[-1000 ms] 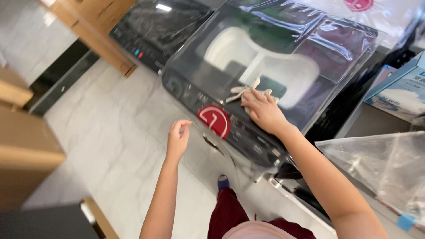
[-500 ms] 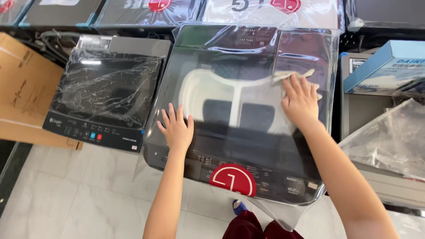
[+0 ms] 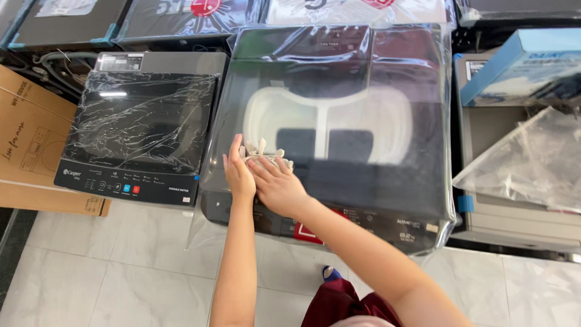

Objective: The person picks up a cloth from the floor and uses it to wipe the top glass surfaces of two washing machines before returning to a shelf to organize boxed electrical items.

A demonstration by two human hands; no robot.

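Overhead, both hands meet on the plastic-wrapped washer lid [image 3: 339, 115]: left hand [image 3: 239, 172] flat, fingers together; right hand [image 3: 279, 186] pressing a pale cloth [image 3: 261, 151], probably soft, light, easily bunched; the film looks slippery.

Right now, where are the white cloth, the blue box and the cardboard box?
white cloth [image 3: 264, 151], head view, bunched folds above the hands
blue box [image 3: 520, 66], head view, its sloping top
cardboard box [image 3: 27, 130], head view, its printed side

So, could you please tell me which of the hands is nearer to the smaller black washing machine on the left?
Left. The left hand lies on the plastic-wrapped lid beside the smaller black washing machine; the right hand sits just beyond it, farther away.
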